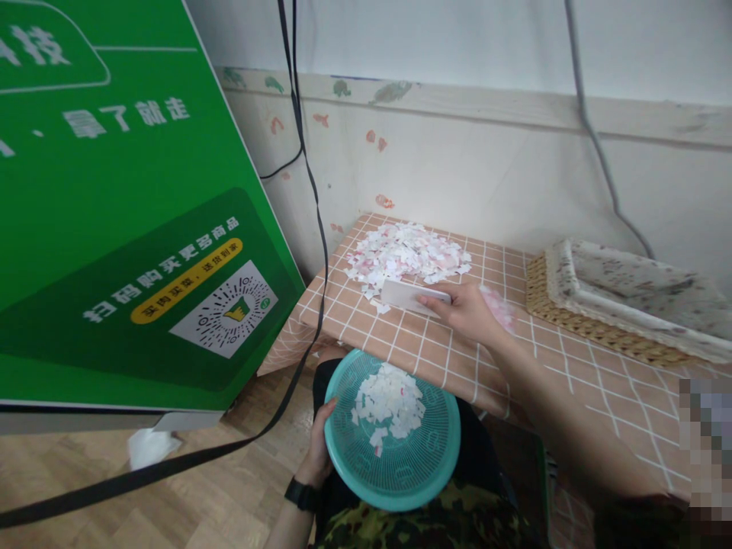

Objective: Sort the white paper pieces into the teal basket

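Note:
My left hand (321, 442) is closed on the left rim of a round teal plastic colander (394, 492), held over my lap below the table's edge. White torn paper scraps (392, 400) lie heaped inside it. Above the table, my right hand (466, 309) grips a flat white rectangular piece (403, 296), thumb on its near face. The piece stands on edge just in front of a spread heap of white and pinkish paper scraps (409, 252). Something pinkish (500, 309), partly hidden behind my right hand, rests on the cloth.
A brown checked cloth (394, 335) covers the table, which meets the wall. At the right stands a fabric-lined wicker basket (606, 320). A green printed panel (142, 198) rises on the left, and a black strap (320, 244) hangs between it and the table.

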### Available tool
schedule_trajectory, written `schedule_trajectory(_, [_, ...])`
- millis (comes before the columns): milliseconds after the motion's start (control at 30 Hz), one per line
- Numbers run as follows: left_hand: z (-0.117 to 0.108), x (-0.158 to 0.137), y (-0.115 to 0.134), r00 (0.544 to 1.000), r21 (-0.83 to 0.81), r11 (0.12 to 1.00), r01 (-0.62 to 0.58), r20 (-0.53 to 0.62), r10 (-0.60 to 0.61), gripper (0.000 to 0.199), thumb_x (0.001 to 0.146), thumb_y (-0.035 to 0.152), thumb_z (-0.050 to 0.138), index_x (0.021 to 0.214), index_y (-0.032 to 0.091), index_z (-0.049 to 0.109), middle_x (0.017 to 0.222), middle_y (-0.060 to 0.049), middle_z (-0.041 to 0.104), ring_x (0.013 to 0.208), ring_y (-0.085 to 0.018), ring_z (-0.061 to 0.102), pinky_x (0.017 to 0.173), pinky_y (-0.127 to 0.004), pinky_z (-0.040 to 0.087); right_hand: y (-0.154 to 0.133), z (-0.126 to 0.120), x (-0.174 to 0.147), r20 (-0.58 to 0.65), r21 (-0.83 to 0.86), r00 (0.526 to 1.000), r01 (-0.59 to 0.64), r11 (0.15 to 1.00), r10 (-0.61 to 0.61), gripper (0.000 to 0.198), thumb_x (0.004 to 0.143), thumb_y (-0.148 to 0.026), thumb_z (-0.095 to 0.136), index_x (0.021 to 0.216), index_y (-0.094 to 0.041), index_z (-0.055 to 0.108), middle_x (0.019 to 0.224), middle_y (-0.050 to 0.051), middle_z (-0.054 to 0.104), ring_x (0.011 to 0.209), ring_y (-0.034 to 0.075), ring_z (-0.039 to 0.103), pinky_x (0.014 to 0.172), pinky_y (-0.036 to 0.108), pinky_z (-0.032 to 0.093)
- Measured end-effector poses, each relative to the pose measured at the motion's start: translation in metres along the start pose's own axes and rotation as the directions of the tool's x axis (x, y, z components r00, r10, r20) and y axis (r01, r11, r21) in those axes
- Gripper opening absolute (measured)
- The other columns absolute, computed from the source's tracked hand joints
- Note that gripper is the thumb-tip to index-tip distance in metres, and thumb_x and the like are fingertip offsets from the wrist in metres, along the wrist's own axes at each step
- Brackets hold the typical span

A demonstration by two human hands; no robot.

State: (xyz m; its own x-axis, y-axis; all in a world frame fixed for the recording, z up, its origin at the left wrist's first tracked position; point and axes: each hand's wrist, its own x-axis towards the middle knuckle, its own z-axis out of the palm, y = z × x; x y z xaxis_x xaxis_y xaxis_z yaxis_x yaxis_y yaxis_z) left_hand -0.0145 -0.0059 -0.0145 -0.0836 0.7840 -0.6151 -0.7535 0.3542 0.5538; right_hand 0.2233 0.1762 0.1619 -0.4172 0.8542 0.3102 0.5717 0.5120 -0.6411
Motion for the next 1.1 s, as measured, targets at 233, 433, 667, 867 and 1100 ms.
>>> schedule_trajectory(233, [-0.006,0.003,-0.002,1.0,0.012,1.0,-0.022,-0.021,0.022,0.024,0.066,0.034,0.067,0.078,0.013,0.072,0.075,-0.006,0.072,0.069,-0.021,0.063,0.075,-0.035,0.046,-0.005,0.0,-0.003,-0.001,-0.056,1.0,0.022,0.998,-0.022,0.026,0.085,-0.04,0.05,0.089,-0.023,0.069,0.073,0.001,0.069,0.058,0.013,0.056,0.053,0.027,0.04])
schedule_trajectory(433, [-0.005,0.002,-0.002,0.999,-0.004,1.0,-0.017,-0.032,0.017,0.023,0.066,0.034,0.067,0.076,0.014,0.072,0.073,-0.005,0.072,0.069,-0.021,0.063,0.075,-0.035,0.046,0.002,-0.002,0.002,-0.061,-0.164,0.998,0.007,0.986,-0.017,0.028,0.085,-0.04,0.05,0.097,-0.024,0.07,0.069,0.001,0.069,0.055,0.014,0.057,0.052,0.029,0.04])
schedule_trajectory(667, [-0.002,0.001,0.0,0.999,-0.003,1.0,0.009,-0.043,-0.009,0.022,0.065,0.034,0.068,0.073,0.013,0.071,0.07,-0.006,0.072,0.065,-0.021,0.063,0.072,-0.034,0.046,-0.003,0.005,0.011,-0.052,-0.106,0.997,0.054,0.993,-0.06,0.028,0.086,-0.038,0.05,0.101,-0.024,0.069,0.088,0.005,0.071,0.068,0.017,0.062,0.061,0.031,0.046])
schedule_trajectory(867, [0.0,-0.002,0.002,1.0,0.0,1.0,0.01,-0.022,-0.01,0.025,0.065,0.035,0.067,0.077,0.013,0.072,0.073,-0.006,0.073,0.067,-0.022,0.064,0.074,-0.036,0.047,-0.005,0.0,0.019,0.034,-0.025,0.997,0.069,0.997,-0.068,0.028,0.085,-0.04,0.05,0.089,-0.021,0.07,0.075,0.001,0.069,0.063,0.014,0.059,0.057,0.027,0.043])
schedule_trajectory(1100, [-0.002,0.0,0.001,0.999,-0.014,1.0,0.002,-0.035,-0.003,0.023,0.065,0.033,0.068,0.075,0.014,0.072,0.072,-0.005,0.073,0.066,-0.021,0.064,0.073,-0.035,0.048,-0.006,-0.004,0.026,0.073,-0.023,0.995,0.07,0.997,-0.069,0.027,0.084,-0.04,0.052,0.082,-0.019,0.07,0.067,0.0,0.066,0.058,0.012,0.054,0.055,0.025,0.04])
